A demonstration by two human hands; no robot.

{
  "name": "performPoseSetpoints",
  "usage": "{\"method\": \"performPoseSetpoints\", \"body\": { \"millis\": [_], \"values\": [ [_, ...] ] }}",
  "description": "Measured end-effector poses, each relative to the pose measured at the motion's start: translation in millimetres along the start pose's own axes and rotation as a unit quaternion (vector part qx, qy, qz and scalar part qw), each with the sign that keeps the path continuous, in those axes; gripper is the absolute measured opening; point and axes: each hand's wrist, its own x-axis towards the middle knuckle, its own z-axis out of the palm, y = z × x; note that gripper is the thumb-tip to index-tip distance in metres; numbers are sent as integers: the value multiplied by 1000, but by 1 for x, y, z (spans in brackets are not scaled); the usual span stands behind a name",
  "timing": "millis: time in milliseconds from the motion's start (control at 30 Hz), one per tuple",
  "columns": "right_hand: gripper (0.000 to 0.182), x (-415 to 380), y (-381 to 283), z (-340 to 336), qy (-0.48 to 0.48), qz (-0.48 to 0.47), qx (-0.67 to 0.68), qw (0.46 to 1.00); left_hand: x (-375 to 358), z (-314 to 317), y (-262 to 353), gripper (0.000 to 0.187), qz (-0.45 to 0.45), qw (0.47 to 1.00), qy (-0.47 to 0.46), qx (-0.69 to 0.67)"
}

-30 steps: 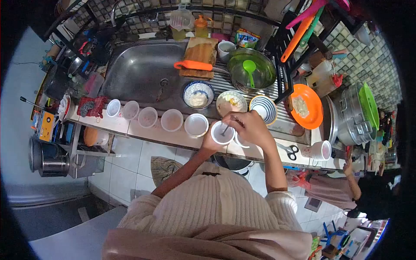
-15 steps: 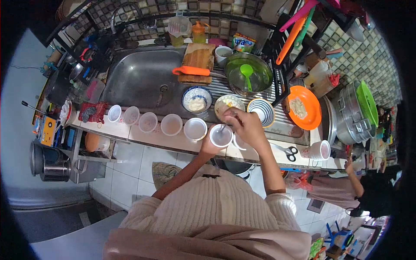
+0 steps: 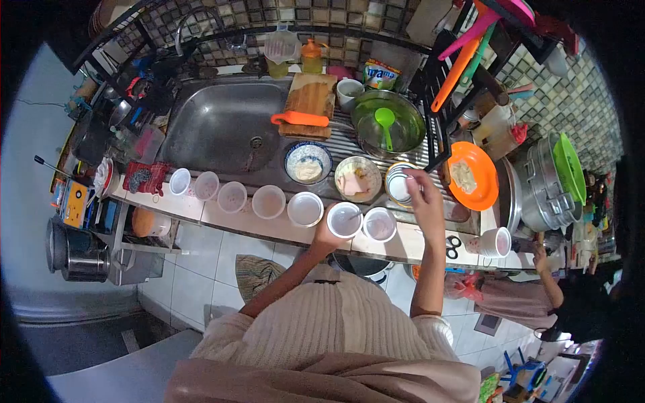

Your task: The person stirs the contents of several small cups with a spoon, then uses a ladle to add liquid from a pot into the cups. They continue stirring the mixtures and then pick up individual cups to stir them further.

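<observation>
Plastic cup (image 3: 344,221): at the table's (image 3: 411,243) near edge, mouth up, axis roughly vertical. Likely light, flexy; hold the wall below the rim, gently. Your left hand's (image 3: 326,236) fingers curl round it; right hand's (image 3: 428,201) bend at the striped bowl (image 3: 392,182), can't tell if gripping.

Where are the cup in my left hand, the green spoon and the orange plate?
Held cup (image 3: 329,219), head view, left side of rim.
Green spoon (image 3: 385,117), head view, on its bowl.
Orange plate (image 3: 484,185), head view, bare right side.
</observation>
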Motion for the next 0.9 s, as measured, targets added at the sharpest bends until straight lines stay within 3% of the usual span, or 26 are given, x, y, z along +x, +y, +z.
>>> {"method": "performPoseSetpoints", "body": {
  "millis": [67, 167, 233, 300, 333, 367, 433, 467, 533, 567, 633, 733, 900],
  "values": [
    [16, 1, 11, -3, 99, -19, 30, 994, -1, -2, 5, 58, 25, 1000, 3, 2],
    [13, 3, 19, -12, 86, 40, -47, 994, -1, -3, 7, 58, 9, 1000, -10, -10],
    [12, 11, 20, -9, 80, 12, -32, 996, -3, -3, 2, 60, -7, 1000, -10, -20],
    [11, 24, 25, -6, 7, -81, -124, 989, -2, -4, -1, 62, -22, 999, -10, -29],
    [18, 31, 19, -4, -54, -69, -163, 983, -3, -4, -2, 62, 0, 1000, -9, -6],
    [18, 37, 24, 2, -55, -66, -163, 983, -4, -4, -4, 62, 20, 1000, -7, 18],
    [24, 50, 42, 17, -153, -158, -252, 942, -5, -3, 0, 62, 26, 999, -4, 36],
    [24, 54, 46, 25, -155, -156, -253, 942, -4, -3, 3, 62, 35, 998, 0, 57],
    [26, 60, 47, 41, -262, -114, -350, 892, -4, -4, 8, 62, 13, 999, -2, 53],
    [26, 62, 53, 47, -264, -114, -351, 891, -4, -4, 8, 62, -7, 999, -5, 51],
    [31, 67, 63, 58, -289, -138, -452, 833, -5, -3, -2, 62, -19, 999, -6, 39],
    [31, 75, 72, 65, -352, -94, -456, 812, -6, -4, -5, 62, -25, 999, -9, 33],
    [30, 79, 73, 73, -374, -90, -481, 788, -4, -4, 2, 63, -19, 998, -8, 65]
  ]
}}
